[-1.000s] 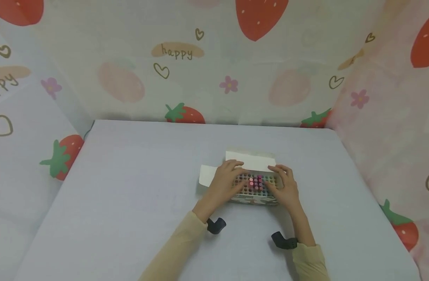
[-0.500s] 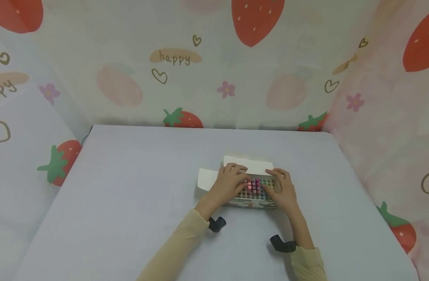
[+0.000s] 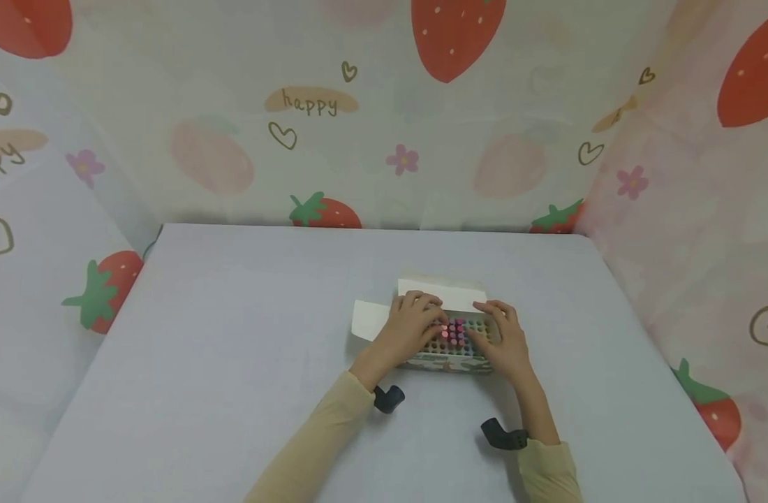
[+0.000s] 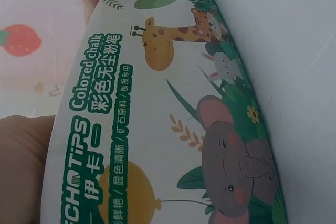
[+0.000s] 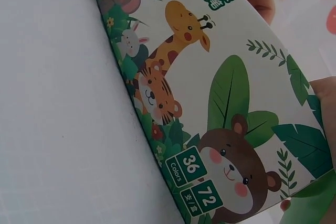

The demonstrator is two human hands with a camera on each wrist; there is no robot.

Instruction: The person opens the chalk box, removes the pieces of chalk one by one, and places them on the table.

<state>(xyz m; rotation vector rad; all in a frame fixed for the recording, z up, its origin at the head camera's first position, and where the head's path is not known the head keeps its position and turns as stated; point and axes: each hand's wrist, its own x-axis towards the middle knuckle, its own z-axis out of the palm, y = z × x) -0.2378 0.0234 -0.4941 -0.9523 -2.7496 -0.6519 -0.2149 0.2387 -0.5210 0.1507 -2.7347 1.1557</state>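
Observation:
An open cardboard box of colored chalk (image 3: 449, 363) sits on the table, its white lid flap (image 3: 447, 293) folded back. Inside, many chalk sticks stand upright with their round ends up. A cluster of pink and purple chalk sticks (image 3: 454, 332) rises above the others. My left hand (image 3: 404, 334) reaches over the box's left part, thumb and forefinger close together beside the pink sticks. Whether they pinch one cannot be made out. My right hand (image 3: 508, 344) lies at the right end, fingers spread, thumb over the chalk. Both wrist views face the printed front (image 4: 173, 103) of the box.
A white side flap (image 3: 368, 320) sticks out at the box's left. The white tabletop (image 3: 233, 349) surrounds the box, with a strawberry-printed backdrop (image 3: 359, 154) behind and at both sides. A black wrist mount (image 3: 505, 434) juts from the right wrist.
The left thumb and forefinger have drawn closer together and nearer the pink chalk. The right hand keeps about the same place on the box. The head view has tilted slightly.

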